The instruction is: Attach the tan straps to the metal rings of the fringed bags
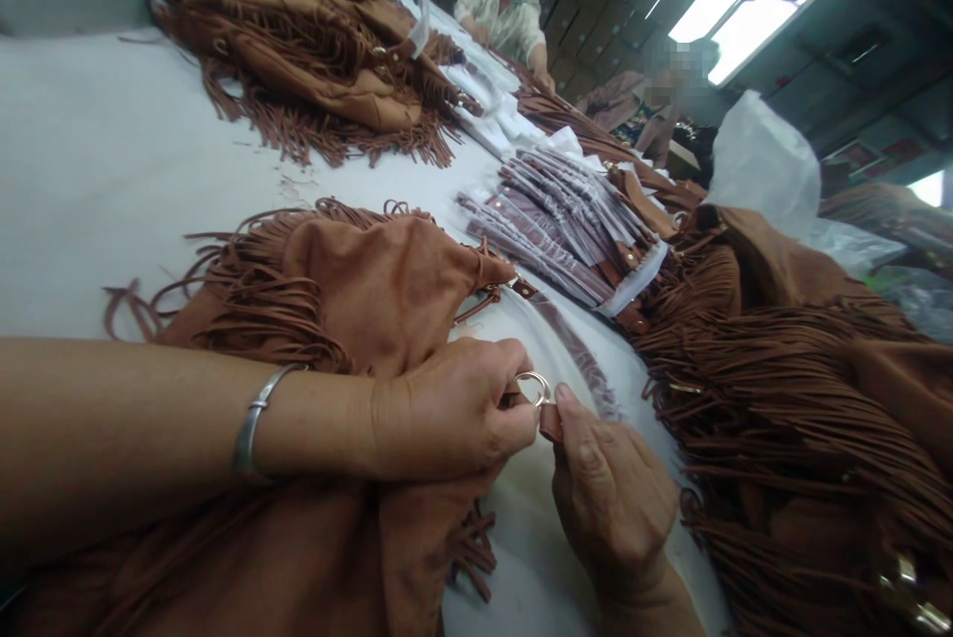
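My left hand (462, 409), with a silver bangle at its wrist, is closed on a brown strap end that carries a metal ring (533, 387). Thumb and fingers of my right hand (614, 488) pinch a short brown leather tab (551, 422) at the ring's lower edge. Under and beyond my left forearm lies a brown fringed suede bag (364, 280). A plastic-wrapped strap (570, 334) is clipped near its top corner and curves down the white table behind my hands.
More fringed bags lie on the white table (96, 171): a pile (298, 32) at the upper left and a large heap (804, 389) on the right. Plastic-wrapped straps (551, 220) lie between them. Two people are across the table, near clear plastic bags (766, 161).
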Motion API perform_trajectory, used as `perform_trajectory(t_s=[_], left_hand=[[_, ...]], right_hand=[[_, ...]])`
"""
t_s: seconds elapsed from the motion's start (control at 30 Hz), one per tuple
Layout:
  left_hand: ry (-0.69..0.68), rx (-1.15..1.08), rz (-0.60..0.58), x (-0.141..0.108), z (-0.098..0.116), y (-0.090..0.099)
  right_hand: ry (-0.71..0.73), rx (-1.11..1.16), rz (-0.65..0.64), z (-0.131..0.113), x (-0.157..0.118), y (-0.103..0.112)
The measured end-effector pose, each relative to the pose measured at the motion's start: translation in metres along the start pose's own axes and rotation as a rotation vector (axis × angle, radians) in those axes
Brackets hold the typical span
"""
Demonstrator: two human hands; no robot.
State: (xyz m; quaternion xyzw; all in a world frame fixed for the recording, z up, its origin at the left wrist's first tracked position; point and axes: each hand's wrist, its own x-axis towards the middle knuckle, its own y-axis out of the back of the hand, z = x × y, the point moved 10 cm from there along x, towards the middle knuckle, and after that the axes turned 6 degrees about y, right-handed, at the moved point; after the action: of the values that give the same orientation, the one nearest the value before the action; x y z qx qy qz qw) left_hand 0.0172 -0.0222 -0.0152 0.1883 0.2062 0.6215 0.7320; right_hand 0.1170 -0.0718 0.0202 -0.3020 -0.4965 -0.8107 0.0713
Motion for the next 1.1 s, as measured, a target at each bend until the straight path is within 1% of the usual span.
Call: perform_trajectory(t_s=[0.13,0.3,0.47,0.57,0.67,0.77,0.83,0.9,1.0,1.03,1.1], left_hand=[[-0.027,0.064,0.037,-0.002,0.002,0.001],[-0.101,0.221,0.082,-0.006,0.009,0.001],[-0.139,0.290,0.074,-0.005,0.012,-0.002],[-0.145,0.302,0.081,-0.004,0.012,-0.002],[-0.174,0.317,0.058,-0.005,0.015,-0.004],[-0.224,0.336,0.027,-0.007,0.019,-0.008],[-0.216,0.352,0.022,-0.005,0.018,-0.008],[-0.238,0.342,-0.037,-0.005,0.018,-0.014],[-0.340,0.252,-0.174,-0.008,0.025,-0.027],[-0.360,0.217,-0.197,-0.009,0.027,-0.029],[-0.343,0.163,-0.192,-0.008,0.026,-0.027]], right_hand=[[-0.002,-0.031,-0.005,-0.001,0.002,-0.002],[-0.014,-0.101,-0.024,-0.004,0.007,-0.004],[-0.020,-0.208,-0.041,-0.007,0.011,-0.001],[-0.017,-0.225,-0.033,-0.006,0.011,-0.001],[-0.011,-0.238,-0.051,-0.003,0.009,-0.005],[-0.013,-0.278,-0.139,0.000,0.008,-0.014],[-0.019,-0.266,-0.204,0.003,0.008,-0.020],[-0.021,-0.188,-0.266,0.007,0.009,-0.023],[-0.027,-0.006,-0.407,0.017,0.010,-0.028],[-0.032,0.047,-0.462,0.020,0.010,-0.031],[-0.071,0.105,-0.563,0.027,0.009,-0.035]])
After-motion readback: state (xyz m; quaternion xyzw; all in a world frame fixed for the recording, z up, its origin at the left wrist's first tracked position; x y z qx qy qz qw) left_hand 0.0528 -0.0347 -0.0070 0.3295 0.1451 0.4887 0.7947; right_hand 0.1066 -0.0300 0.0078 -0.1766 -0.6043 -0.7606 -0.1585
